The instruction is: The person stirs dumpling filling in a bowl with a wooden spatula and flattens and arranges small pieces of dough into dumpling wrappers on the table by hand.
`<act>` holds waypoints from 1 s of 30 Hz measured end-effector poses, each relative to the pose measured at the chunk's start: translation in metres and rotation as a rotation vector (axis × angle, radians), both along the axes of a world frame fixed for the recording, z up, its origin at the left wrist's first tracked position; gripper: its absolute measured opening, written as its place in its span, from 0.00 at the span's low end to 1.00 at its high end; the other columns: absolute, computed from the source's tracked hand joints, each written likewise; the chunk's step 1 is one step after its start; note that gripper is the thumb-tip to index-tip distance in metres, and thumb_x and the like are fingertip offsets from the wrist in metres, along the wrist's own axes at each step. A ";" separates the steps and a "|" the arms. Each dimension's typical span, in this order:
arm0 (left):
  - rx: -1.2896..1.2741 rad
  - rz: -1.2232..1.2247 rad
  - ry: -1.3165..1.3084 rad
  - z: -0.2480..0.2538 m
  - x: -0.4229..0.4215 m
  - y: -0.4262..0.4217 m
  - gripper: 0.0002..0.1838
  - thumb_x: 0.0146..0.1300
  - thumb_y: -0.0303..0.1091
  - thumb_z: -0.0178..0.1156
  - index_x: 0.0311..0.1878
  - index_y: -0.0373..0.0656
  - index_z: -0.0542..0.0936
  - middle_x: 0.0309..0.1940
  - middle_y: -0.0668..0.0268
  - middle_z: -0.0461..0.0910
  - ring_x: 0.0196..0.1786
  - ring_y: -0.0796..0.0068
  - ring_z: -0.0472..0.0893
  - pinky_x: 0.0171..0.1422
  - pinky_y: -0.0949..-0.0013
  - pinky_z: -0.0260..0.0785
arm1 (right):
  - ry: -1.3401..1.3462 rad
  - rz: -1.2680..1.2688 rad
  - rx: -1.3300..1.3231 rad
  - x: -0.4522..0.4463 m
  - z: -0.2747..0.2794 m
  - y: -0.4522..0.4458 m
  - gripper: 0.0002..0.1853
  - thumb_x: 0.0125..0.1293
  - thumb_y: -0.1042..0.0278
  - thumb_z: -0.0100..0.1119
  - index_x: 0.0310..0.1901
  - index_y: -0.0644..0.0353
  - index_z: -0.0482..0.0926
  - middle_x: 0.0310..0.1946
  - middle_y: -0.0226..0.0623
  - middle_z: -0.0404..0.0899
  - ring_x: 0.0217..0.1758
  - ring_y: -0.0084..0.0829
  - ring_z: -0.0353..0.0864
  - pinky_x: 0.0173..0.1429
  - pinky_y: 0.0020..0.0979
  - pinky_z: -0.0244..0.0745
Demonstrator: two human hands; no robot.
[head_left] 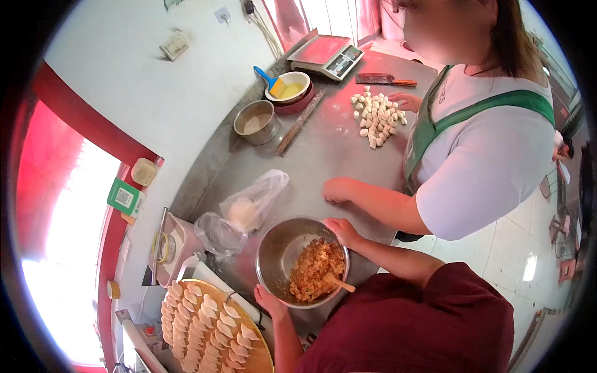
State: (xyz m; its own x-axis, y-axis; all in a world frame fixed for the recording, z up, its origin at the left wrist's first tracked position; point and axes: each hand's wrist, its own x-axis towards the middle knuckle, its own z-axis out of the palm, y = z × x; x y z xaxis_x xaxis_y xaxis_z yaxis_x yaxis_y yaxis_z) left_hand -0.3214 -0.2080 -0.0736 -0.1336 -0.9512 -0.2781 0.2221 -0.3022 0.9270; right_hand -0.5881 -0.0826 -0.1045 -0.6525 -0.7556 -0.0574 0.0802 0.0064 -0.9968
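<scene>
A metal bowl (270, 248) of orange-brown minced filling (315, 264) stands at the near edge of the steel table, a wooden spoon (339, 282) leaning in it. My left hand (268, 301) holds the bowl's rim at the lower left. On the opposite, upper right side of the rim is my right hand (342, 232), fingers closed on it. Just left of the bowl, a clear plastic bag (264, 186) lies around a pale ball of dough (243, 212). A round tray (264, 345) with rows of folded dumplings (208, 323) is at the lower left.
A co-worker in a green apron (460, 115) stands at the right, one hand (337, 189) on the table (298, 180), the other beside dough pieces (378, 118). Farther back are a cleaver (375, 79), scale (329, 56), rolling pin (301, 122), metal pot (256, 122) and brush (266, 78) in a bowl.
</scene>
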 end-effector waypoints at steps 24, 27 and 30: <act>0.037 0.021 -0.038 0.006 -0.002 0.001 0.17 0.70 0.36 0.43 0.50 0.30 0.68 0.43 0.57 0.75 0.41 0.66 0.77 0.47 0.65 0.71 | -0.096 -0.007 -0.002 0.002 0.001 -0.002 0.21 0.70 0.54 0.46 0.45 0.66 0.78 0.34 0.29 0.79 0.39 0.20 0.73 0.48 0.27 0.68; 0.001 -0.009 -0.048 0.000 0.001 -0.002 0.16 0.70 0.36 0.42 0.49 0.31 0.69 0.42 0.56 0.75 0.40 0.66 0.77 0.46 0.65 0.71 | -0.096 -0.007 -0.010 0.002 0.004 -0.001 0.21 0.70 0.54 0.45 0.45 0.66 0.78 0.34 0.29 0.79 0.39 0.20 0.72 0.47 0.27 0.69; 0.020 -0.008 0.011 0.003 -0.001 0.000 0.13 0.70 0.36 0.43 0.44 0.35 0.70 0.37 0.63 0.74 0.36 0.72 0.75 0.43 0.68 0.71 | -0.073 0.008 0.008 0.001 0.005 0.000 0.21 0.70 0.54 0.45 0.45 0.66 0.78 0.34 0.29 0.79 0.38 0.20 0.72 0.47 0.27 0.69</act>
State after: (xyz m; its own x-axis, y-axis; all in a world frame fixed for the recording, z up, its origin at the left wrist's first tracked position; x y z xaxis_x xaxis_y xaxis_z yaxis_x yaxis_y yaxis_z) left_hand -0.3223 -0.2081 -0.0710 -0.1443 -0.9444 -0.2955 0.2297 -0.3224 0.9183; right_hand -0.5866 -0.0828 -0.0992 -0.6407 -0.7598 -0.1100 0.1522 0.0148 -0.9882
